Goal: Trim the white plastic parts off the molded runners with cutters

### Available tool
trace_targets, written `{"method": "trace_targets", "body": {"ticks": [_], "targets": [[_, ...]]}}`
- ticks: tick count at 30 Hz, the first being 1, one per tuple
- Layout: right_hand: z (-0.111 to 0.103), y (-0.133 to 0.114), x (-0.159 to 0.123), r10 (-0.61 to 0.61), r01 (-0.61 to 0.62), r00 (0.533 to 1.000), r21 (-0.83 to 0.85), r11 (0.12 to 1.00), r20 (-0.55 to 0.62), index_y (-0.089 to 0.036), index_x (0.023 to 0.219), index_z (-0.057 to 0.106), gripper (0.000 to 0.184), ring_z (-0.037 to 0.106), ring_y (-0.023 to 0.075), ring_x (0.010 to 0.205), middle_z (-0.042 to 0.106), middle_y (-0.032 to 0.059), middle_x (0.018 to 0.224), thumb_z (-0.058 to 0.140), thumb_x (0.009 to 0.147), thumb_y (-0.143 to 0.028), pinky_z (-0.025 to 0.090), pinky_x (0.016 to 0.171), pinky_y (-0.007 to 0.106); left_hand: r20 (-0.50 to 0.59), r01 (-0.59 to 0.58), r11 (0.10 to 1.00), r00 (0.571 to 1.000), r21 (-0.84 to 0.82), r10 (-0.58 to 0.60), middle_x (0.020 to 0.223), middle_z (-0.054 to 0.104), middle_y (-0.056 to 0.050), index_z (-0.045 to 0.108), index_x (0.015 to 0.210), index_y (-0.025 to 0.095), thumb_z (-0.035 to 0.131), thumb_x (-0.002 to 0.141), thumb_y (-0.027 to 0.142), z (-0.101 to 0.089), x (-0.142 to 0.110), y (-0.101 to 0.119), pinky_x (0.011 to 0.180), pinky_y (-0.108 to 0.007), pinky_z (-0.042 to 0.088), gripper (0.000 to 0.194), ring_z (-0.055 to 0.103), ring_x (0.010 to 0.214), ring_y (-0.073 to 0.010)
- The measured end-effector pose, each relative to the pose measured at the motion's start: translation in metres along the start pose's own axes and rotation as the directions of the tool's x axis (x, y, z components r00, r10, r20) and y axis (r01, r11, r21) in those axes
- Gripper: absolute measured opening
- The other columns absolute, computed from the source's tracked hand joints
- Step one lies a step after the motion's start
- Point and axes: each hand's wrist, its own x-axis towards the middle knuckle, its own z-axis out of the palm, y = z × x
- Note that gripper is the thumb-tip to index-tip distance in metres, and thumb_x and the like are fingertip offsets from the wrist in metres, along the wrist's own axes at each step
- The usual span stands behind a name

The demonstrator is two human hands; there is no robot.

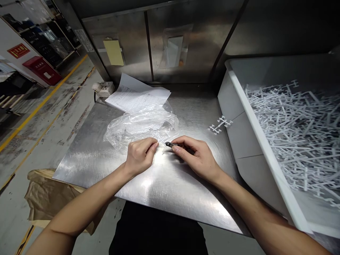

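Note:
Over the middle of the steel bench, my left hand point(141, 154) is closed, thumb against forefinger, on a thin white plastic sprue point(161, 140). My right hand point(196, 156) grips a small dark pair of nippers point(171, 144), its tip pointing left at the sprue. Whether the jaws touch the plastic I cannot tell. Just behind my hands lies a crumpled clear plastic bag point(140, 124). Another white branching sprue point(220, 125) rests flat on the bench to the right.
A large pale tub point(252, 102) at right holds a heap of white sprues point(300, 134). Printed sheets point(132, 92) lie behind the bag, beside a power socket block point(105, 88). A brown paper sack point(50, 198) stands on the floor at left, below the steel bench point(148, 187).

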Motion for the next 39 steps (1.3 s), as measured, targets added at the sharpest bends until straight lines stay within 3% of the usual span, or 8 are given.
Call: {"method": "trace_targets", "body": {"ticks": [13, 19, 25, 32, 39], "targets": [[0.0016, 0.001, -0.0009, -0.029, 0.029, 0.999, -0.024, 0.999, 0.016, -0.022, 0.107, 0.081, 0.021, 0.06, 0.017, 0.069, 0.073, 0.001, 0.081, 0.072, 0.103, -0.041, 0.044, 0.064, 0.033, -0.023, -0.07, 0.996, 0.997, 0.052, 0.071, 0.075, 0.073, 0.0, 0.073, 0.098, 0.018, 0.058, 0.109, 0.019, 0.0004, 0.0008, 0.0012, 0.063, -0.027, 0.048, 0.019, 0.068, 0.065, -0.0139], [0.0034, 0.0058, -0.0005, 0.017, -0.017, 0.999, -0.002, 1.0, 0.028, -0.021, 0.099, 0.079, 0.027, 0.057, 0.0181, 0.072, 0.069, 0.001, 0.077, 0.071, 0.104, -0.047, 0.042, 0.065, 0.033, -0.033, -0.1, 0.989, 0.994, 0.112, 0.105, 0.074, 0.074, 0.0, 0.073, 0.096, 0.018, 0.059, 0.109, 0.019, 0.0027, -0.0005, -0.0001, 0.06, -0.028, 0.045, 0.019, 0.066, 0.061, -0.0135], [0.0048, 0.006, -0.0013, 0.076, -0.077, 0.997, 0.023, 0.997, 0.019, -0.021, 0.094, 0.079, 0.029, 0.054, 0.0176, 0.069, 0.065, 0.0006, 0.074, 0.072, 0.102, -0.048, 0.037, 0.062, 0.033, 0.004, -0.065, 0.99, 0.998, 0.129, 0.065, 0.073, 0.073, 0.001, 0.073, 0.094, 0.019, 0.06, 0.108, 0.022, 0.0039, -0.0014, -0.0005, 0.06, -0.029, 0.044, 0.019, 0.065, 0.06, -0.0134], [0.0047, 0.0002, 0.0001, 0.046, -0.043, 0.998, 0.085, 0.995, -0.032, -0.021, 0.095, 0.079, 0.027, 0.052, 0.0162, 0.065, 0.063, -0.0004, 0.071, 0.071, 0.101, -0.046, 0.037, 0.06, 0.032, 0.053, 0.012, 0.998, 0.998, 0.059, -0.015, 0.073, 0.072, 0.001, 0.073, 0.096, 0.02, 0.059, 0.108, 0.023, 0.0015, 0.0001, 0.001, 0.061, -0.027, 0.046, 0.019, 0.067, 0.061, -0.0133], [-0.001, 0.0012, 0.0032, -0.023, 0.026, 0.987, 0.014, 1.0, -0.158, -0.021, 0.103, 0.08, 0.025, 0.059, 0.0178, 0.069, 0.071, 0.0023, 0.081, 0.072, 0.101, -0.044, 0.044, 0.063, 0.033, 0.042, -0.116, 0.989, 0.992, -0.094, 0.121, 0.083, 0.08, -0.002, 0.073, 0.104, 0.019, 0.058, 0.111, 0.019, 0.003, 0.0018, 0.0001, 0.069, -0.028, 0.057, 0.016, 0.077, 0.072, -0.0157]]}}
